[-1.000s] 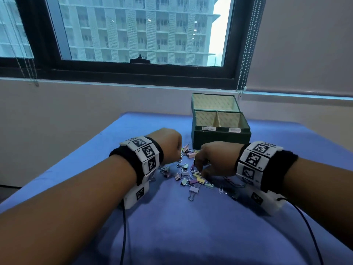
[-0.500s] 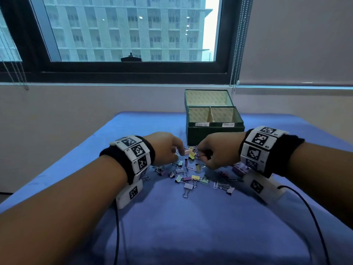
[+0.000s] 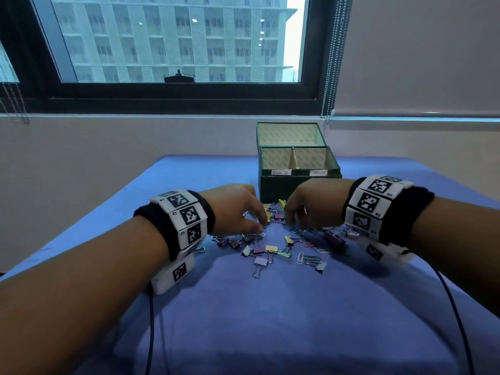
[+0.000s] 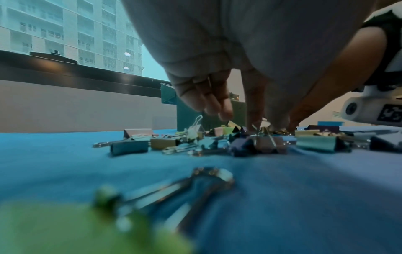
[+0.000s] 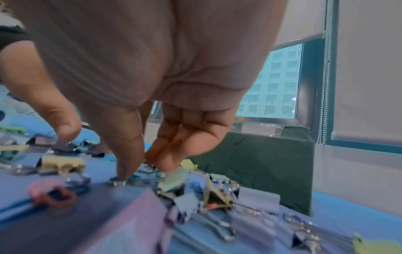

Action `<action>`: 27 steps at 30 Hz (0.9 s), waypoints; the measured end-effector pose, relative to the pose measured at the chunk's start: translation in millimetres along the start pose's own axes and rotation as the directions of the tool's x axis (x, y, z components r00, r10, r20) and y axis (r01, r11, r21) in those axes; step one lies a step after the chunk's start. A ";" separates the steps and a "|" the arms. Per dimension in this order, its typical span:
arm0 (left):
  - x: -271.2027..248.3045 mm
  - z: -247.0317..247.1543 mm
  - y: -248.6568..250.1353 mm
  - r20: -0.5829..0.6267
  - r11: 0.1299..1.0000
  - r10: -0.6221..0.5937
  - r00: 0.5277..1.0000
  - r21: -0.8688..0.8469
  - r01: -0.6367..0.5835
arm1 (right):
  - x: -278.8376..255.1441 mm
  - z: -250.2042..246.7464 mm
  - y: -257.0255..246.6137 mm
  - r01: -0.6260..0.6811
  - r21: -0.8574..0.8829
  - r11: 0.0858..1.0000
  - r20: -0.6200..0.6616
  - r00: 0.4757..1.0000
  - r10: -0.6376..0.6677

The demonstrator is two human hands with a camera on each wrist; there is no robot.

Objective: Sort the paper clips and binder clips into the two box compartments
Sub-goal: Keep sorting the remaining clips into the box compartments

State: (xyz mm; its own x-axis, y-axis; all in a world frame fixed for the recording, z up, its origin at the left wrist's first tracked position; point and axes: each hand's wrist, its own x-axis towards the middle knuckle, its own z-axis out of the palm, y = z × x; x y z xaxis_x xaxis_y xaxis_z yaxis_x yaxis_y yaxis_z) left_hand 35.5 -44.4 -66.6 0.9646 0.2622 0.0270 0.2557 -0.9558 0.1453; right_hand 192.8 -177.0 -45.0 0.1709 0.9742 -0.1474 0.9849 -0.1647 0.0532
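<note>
Both hands reach down into a scattered heap of pastel-coloured metal binder clips (image 3: 266, 249) and wire paper clips (image 3: 300, 257) lying on the blue cloth-covered table (image 3: 270, 320), just in front of the dark green two-compartment box (image 3: 299, 182) with its lid standing open.

The left hand (image 3: 232, 209) hovers palm-down over the left part of the heap. In the left wrist view its fingers (image 4: 208, 101) hang loosely bent above a white binder clip (image 4: 194, 128) without touching it, while the thumb and forefinger point down into the clips further right; whether they pinch anything cannot be told, as the tips are lost among the clips.

The right hand (image 3: 311, 204) is also palm-down, near the box front. In the right wrist view its forefinger (image 5: 125, 154) points straight down with the tip pressing on a small silvery clip end (image 5: 117, 180), the thumb (image 5: 63, 120) is spread well apart to the side, and the other three fingers are curled toward the palm above a pale green binder clip (image 5: 174, 178). Nothing is lifted by this hand.

The two hands are near each other but apart, with clips between them. Both box compartments, each with a small white label (image 3: 281, 172) on the front rim, show only their patterned lining from the head view.
</note>
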 end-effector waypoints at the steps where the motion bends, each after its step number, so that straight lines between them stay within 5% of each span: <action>1: 1.1 1.1 0.9 0.044 0.999 -0.012 0.999 0.032 0.010 | 1.7 2.4 -1.1 0.017 0.000 1.000 -0.009 1.000 -0.017; 10: 6.5 5.6 -3.0 0.042 0.995 -0.008 0.999 0.095 0.004 | 16.2 12.3 -10.4 0.046 -0.130 0.991 0.022 0.999 -0.043; 15: 6.5 3.3 -1.3 -0.044 0.993 -0.006 0.999 0.115 0.011 | 22.4 7.4 -14.3 0.092 -0.071 0.993 -0.217 0.971 -0.105; 19: 7.1 -2.5 0.7 -0.153 0.988 -0.065 0.986 0.126 0.084 | 33.7 3.6 -19.4 0.119 -0.035 0.992 -0.138 0.983 -0.122; 27: 6.9 -2.9 -4.0 -0.040 0.977 -0.188 0.981 0.091 0.191 | 44.8 -1.3 -21.2 0.072 -0.180 0.981 -0.075 0.993 -0.087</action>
State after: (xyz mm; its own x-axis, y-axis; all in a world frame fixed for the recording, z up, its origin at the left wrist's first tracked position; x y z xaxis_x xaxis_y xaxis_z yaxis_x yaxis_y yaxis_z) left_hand 41.0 -38.4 -64.1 0.8960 0.4423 0.0392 0.4399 -0.8962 0.0573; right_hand 179.5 -129.6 -51.5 0.0823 0.9936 -0.0774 0.9735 -0.0635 0.2197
